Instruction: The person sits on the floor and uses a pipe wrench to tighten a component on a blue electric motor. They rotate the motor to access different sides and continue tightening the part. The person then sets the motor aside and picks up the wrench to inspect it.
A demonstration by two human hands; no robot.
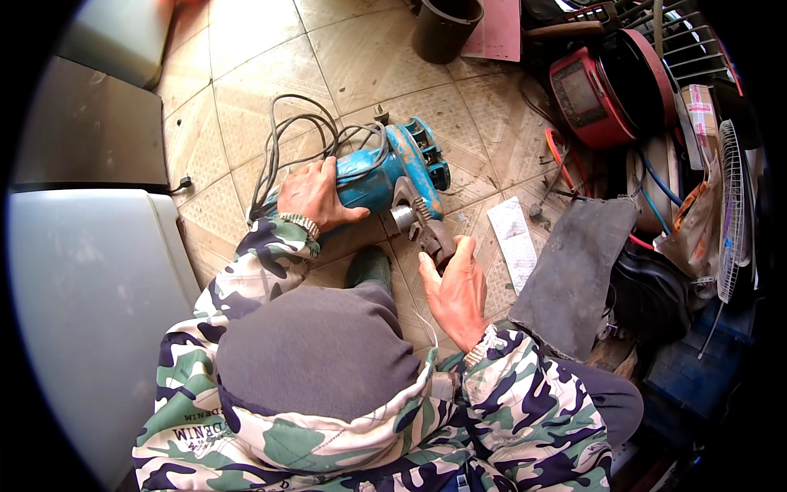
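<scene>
A: Two hands were on one job. The blue motor (385, 176) lay on its side on the tiled floor (246, 90), and the left hand (313, 195) was pressed down over its near end, fingers wrapped around the casing, holding it.

B: And the right hand (455, 289)?

A: It was closed around the handle of a rusty wrench (422, 228). The wrench ran up from that hand toward the motor, and its head sat at the metal shaft (402, 217) sticking out of the motor's side. I could not tell whether the jaws actually gripped the shaft.

B: How close were the hands?

A: Near each other, with the shaft and wrench between them; the right was lower and closer to the body.

B: What lay around them?

A: A grey cable (295, 135) looped in coils just beyond the left hand, draped over the motor's top. A dark shoe (369, 266) rested on the floor between the two hands. Just right of the right hand lay a white paper strip (515, 238), and beyond that a flat grey slab (574, 275). Farther off to the right sat a red cooker (586, 94) among tangled wires, with a white fan grille (732, 213) at the far edge. Well above the hands stood a dark bucket (444, 29). Left of the left hand was a large pale casing (90, 295).
</scene>
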